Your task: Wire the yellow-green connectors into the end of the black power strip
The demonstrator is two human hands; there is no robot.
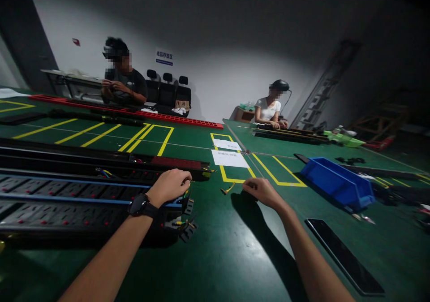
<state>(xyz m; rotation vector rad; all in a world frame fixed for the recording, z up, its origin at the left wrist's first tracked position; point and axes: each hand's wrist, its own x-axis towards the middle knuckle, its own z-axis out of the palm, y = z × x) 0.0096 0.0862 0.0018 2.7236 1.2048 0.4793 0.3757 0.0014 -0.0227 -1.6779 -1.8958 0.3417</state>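
While the left hand [169, 186] lies over the ends of the black socket strips [83, 219], the right hand [264, 191] hangs low at the tabletop [215, 261], just beside a short yellow wire [229, 188]. The left fingers are curled near the strips' ends; whether they pinch something or merely rest there, I cannot tell. The right fingers bend inward too, and anything between them is hidden. The strips lie side by side at the left, with loose wires [178, 223] and small black end pieces [189, 231] jutting toward the middle. To work well here, I would steady the strips with the left hand — lightly, clear of the loose wires — and leave fine handling to the right. The yellow wire looks easily swept aside, so lifting it from above seems safer.
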